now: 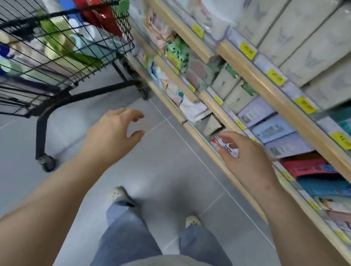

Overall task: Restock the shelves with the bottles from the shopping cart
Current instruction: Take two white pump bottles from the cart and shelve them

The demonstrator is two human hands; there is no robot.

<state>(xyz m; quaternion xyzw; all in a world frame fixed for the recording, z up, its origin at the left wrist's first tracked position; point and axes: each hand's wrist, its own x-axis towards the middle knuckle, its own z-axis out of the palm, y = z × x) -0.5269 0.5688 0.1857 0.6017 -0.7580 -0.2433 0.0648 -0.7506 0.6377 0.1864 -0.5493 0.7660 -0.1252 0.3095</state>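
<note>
Grey tiled floor (164, 176); wooden shelves (257, 76) right, cart (48, 36) left, blurred.

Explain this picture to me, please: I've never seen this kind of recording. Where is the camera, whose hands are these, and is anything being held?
There is no machine here. A person wears one wide-angle camera on the head, looking down, so you see their own arms, jeans and shoes on a grey tiled floor. The left hand is open and empty, hovering over the floor. The right hand reaches to a lower shelf with a small white, red and blue packet at its fingertips; blur hides whether it is gripped. On the left stands a black wire cart with bottles and other goods. The shelves on the right hold packaged goods and yellow price tags.
</note>
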